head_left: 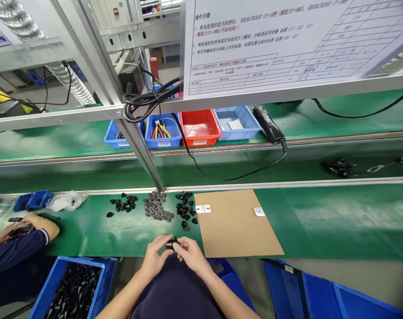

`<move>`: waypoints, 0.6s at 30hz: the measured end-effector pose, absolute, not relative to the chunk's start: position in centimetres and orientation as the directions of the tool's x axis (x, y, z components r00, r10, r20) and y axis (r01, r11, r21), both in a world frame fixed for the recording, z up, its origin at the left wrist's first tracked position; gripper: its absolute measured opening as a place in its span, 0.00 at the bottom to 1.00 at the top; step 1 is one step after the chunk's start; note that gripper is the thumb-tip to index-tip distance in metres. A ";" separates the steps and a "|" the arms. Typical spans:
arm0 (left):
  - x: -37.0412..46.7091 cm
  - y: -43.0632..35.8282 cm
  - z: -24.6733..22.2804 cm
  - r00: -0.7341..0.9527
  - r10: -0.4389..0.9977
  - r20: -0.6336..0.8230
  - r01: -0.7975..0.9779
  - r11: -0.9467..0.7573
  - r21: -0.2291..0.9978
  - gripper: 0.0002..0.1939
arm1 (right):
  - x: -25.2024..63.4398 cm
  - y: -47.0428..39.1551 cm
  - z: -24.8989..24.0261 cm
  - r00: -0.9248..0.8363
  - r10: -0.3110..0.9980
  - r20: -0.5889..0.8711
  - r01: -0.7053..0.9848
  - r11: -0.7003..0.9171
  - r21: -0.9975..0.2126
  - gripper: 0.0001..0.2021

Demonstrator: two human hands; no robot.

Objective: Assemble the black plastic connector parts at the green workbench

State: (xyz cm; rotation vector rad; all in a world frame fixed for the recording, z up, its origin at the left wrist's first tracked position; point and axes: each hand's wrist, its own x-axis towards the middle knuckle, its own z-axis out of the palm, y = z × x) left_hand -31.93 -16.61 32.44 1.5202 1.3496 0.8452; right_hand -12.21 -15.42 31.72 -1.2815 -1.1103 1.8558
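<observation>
From my remote seat, much was hard to read. The small black part (171, 244) I was watching sat pinched between both hands, just above the near edge of the counter (304, 221), and the fingers covered most of it, so I could not tell its shape. The left hand (156, 257) clamped it from one side and the right hand (188, 253) from the other, fingertips meeting around it. My forearms were cut off by the bottom of the view.

At the far left a co-worker's hand (32, 221) and dark sleeve (17, 257) reached in; what lay under it was blurred.

Containers came next. A blue bin (103, 283) below the counter edge held a heap of black pieces (too dim to sort out). On the back shelf stood a row of small trays: a blue tray (163, 130) with coloured wires, a red tray (200, 127) with something pale inside, and another blue tray (236, 122) holding a white slip. One more blue tray (117, 135) was half hidden behind the metal post (141, 146).

On the counter itself lay three loose clusters of small black parts (158, 208), beside a sheet of cardboard (236, 223) carrying two white tags (203, 208).
</observation>
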 end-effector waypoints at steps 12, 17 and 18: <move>-38.9 -12.1 17.4 -0.085 0.901 -0.425 0.519 0.404 0.754 0.28 | -17.2 -12.7 18.4 -0.050 0.864 -0.501 0.685 -0.335 -0.647 0.08; -43.0 -7.9 12.7 -0.438 0.806 -0.397 0.541 0.590 0.600 0.30 | -16.3 -9.9 16.2 -0.013 0.866 -0.500 0.834 -0.266 -0.483 0.08; -43.6 -7.1 12.1 -0.457 0.801 -0.387 0.543 0.596 0.592 0.30 | -16.0 -9.7 16.0 -0.021 0.868 -0.496 0.845 -0.250 -0.473 0.09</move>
